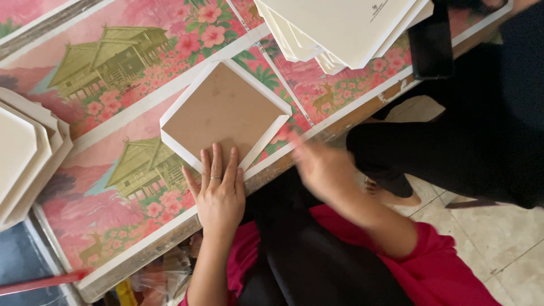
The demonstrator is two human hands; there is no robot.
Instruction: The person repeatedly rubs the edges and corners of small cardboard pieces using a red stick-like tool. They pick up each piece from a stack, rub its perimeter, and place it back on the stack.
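The left hand (218, 195) is lying flat, palm down, at about six o'clock of a square brown cardboard panel (224, 110) that is bordered by folded white paper flaps (266, 139). Its fingers (216, 164) are stretching straight out and only slightly apart, their tips pressing on the panel's lower corner and the white flap there; a ring is showing on one finger. The panel is sitting turned like a diamond near the middle of the view, lying on a table covered with a printed sheet (113, 73) of pink flowers, green stilt houses and small deer.

The right hand (317, 164) is hovering at about four o'clock of the panel, just beside the white flap on that side and over the table edge (340, 122). It is blurring with motion, so I cannot tell whether its fingers are spread, closed or gripping anything. Its arm is ending in a magenta sleeve (447, 260).

At about one o'clock of the panel, a fanned stack of cream sheets (345, 28) is resting on the table, well apart from both hands. At nine o'clock, at the left edge of the view, a pile of cream trays with cut corners (25, 153) is sitting. A dark flat object (430, 48) is lying at the table edge near two o'clock. Another person in black clothing (481, 130) is occupying the right side, with one foot (396, 195) showing on the tiled floor (504, 243).
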